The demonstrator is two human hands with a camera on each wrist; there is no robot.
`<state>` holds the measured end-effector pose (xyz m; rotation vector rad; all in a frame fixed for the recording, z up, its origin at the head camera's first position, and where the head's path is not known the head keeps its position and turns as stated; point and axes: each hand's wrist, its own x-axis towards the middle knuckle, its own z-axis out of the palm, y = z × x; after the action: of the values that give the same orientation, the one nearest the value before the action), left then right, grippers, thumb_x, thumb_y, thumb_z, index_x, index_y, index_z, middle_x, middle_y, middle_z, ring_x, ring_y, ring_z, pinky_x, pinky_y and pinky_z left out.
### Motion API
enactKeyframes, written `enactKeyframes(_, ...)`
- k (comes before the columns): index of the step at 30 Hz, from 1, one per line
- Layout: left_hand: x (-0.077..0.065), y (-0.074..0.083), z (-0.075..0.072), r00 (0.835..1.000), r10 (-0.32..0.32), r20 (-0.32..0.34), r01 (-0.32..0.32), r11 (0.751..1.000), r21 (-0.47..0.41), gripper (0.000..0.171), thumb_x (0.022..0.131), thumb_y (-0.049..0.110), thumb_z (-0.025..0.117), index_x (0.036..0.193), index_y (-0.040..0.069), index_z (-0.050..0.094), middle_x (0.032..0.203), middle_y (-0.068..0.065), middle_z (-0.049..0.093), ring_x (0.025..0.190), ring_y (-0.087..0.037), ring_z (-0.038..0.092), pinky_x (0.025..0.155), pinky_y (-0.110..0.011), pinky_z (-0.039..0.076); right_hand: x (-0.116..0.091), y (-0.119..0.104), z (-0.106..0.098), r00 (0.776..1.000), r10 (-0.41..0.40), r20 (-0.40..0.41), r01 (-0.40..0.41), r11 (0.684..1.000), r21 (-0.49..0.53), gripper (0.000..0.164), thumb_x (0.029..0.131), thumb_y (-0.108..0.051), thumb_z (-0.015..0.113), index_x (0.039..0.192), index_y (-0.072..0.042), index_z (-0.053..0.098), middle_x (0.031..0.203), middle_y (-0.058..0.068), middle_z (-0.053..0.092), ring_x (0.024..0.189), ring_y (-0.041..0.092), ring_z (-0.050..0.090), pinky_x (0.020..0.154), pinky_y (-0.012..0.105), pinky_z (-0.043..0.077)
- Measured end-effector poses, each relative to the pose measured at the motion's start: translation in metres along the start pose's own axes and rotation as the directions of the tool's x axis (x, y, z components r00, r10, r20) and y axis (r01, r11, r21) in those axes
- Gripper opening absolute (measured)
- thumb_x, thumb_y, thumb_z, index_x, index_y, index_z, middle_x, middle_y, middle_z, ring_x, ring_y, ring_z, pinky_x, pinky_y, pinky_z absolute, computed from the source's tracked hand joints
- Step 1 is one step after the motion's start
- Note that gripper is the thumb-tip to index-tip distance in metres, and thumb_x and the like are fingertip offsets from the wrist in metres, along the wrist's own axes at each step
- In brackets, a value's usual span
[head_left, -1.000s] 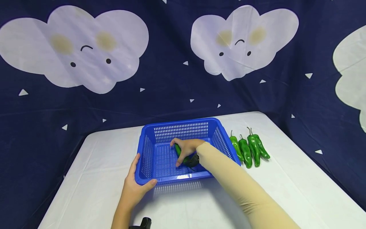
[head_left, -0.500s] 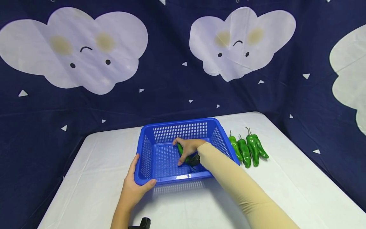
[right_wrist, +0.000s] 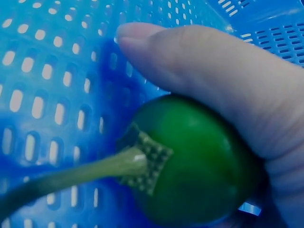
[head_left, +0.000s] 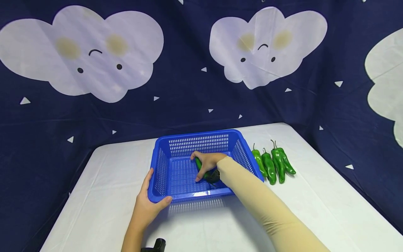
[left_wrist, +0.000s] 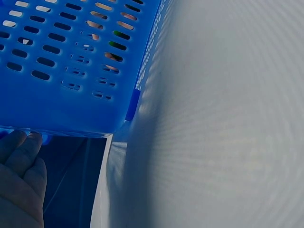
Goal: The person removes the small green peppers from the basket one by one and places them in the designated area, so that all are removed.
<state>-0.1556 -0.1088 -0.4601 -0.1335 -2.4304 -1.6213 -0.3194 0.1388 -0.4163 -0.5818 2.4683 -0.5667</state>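
In the head view, a blue perforated plastic basket [head_left: 201,134] stands on a white-covered table. My left hand [head_left: 147,206] grips its near left corner, thumb along the front rim and fingers against the left side. Inside the basket, my right hand [head_left: 208,161] holds a green pepper [head_left: 198,163] low over the basket floor. The right wrist view shows that pepper [right_wrist: 199,161] from its stem end, with the thumb [right_wrist: 190,52] lying along it. Its far end and the other fingers are mostly hidden there. Several more green peppers [head_left: 278,164] lie side by side just right of the basket.
The white table [head_left: 110,182] extends to both sides of the basket. Behind it hangs a dark blue cloth [head_left: 185,87] with pale clouds and small triangles. A black object [head_left: 160,245] shows at the bottom edge, by the left forearm.
Within the basket my right hand has shifted very slightly to the right with the pepper since one second ago. My left hand and the peppers on the table stay as they were.
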Motion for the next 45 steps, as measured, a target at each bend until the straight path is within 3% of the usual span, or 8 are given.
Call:
enactKeyframes(27,0.0005,-0.0017,0.0008,1.0,0.0,-0.004,0.0,1.0,-0.011,0.11,0.073,0.024,0.085,0.16,0.025,0.017,0.163,-0.021,0.022,0.14,-0.052,0.037,0.106,-0.063,0.04,-0.0036,-0.0026,0.0002,1.0,0.004,-0.001,-0.004,1.0,0.001,0.089,0.068,-0.043,0.09,0.138,-0.033,0.038,0.118,0.004,0.052,0.11,0.023,0.05,0.102,0.045,0.044)
enactKeyframes(39,-0.0006,0.0007,-0.0003,1.0,0.005,0.006,-0.005,1.0,-0.017,0.11,0.074,0.023,0.084,0.16,0.025,0.016,0.163,-0.021,0.022,0.14,-0.052,0.036,0.105,-0.063,0.04,0.0034,0.0022,0.0003,1.0,0.018,0.008,-0.018,1.0,0.008,0.091,0.063,-0.047,0.092,0.135,-0.036,0.039,0.115,0.002,0.053,0.108,0.022,0.051,0.099,0.044,0.045)
enactKeyframes(45,-0.001,0.0003,0.0,1.0,0.008,0.003,-0.008,1.0,-0.015,0.11,0.074,0.023,0.084,0.16,0.025,0.016,0.163,-0.021,0.022,0.14,-0.052,0.036,0.105,-0.063,0.04,-0.0019,-0.0004,-0.0001,1.0,0.001,0.003,-0.001,1.0,0.011,0.088,0.067,-0.043,0.091,0.137,-0.033,0.038,0.115,0.004,0.052,0.107,0.022,0.051,0.099,0.043,0.045)
